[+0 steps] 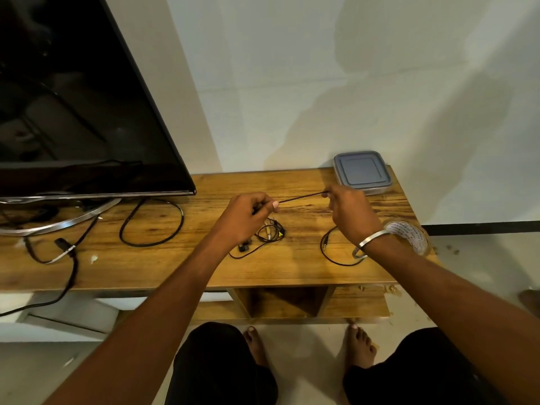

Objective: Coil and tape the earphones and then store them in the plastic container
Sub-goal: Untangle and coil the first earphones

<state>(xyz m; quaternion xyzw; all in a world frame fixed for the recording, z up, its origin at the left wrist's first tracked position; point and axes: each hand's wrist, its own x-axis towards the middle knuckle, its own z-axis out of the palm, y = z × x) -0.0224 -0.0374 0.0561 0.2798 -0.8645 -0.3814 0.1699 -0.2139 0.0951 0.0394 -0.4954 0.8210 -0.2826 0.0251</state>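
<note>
A black earphone cable (pixel 301 197) is stretched taut above the wooden table (pixel 175 258). My left hand (pixel 248 217) pinches one end of that stretch and my right hand (pixel 350 211) pinches the other. The cable's loose end curves on the table under my right wrist and ends in a plug (pixel 325 244). A tangle of earbuds and thin wire (pixel 270 232) lies below my left hand. The plastic container (pixel 362 172), grey lid on, stands at the table's back right corner. A roll of clear tape (pixel 409 235) sits by my right wrist, partly hidden.
A large black TV (pixel 73 97) on a metal stand (pixel 58 220) fills the table's left side. A black cable loop (pixel 152 223) and a power lead (pixel 67 258) lie beside it. White walls rise behind. My knees and bare feet are below the table edge.
</note>
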